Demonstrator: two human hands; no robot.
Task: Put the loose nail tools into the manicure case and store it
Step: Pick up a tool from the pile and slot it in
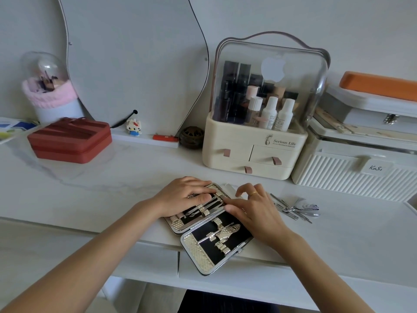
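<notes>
From the open manicure case [209, 240] at the desk's front edge, bare white desktop [90, 195] runs out toward 9 and 10 o'clock until the red zip case [70, 141]. At 12 to 1 o'clock the cream cosmetics organiser [255, 152] blocks the back, leaving only a narrow strip before its drawers, and the ribbed white box [356, 177] closes off 2 o'clock. At 3 o'clock the loose steel nail tools [295, 207] lie just beside the right hand [255, 211], with clear desktop beyond them.
</notes>
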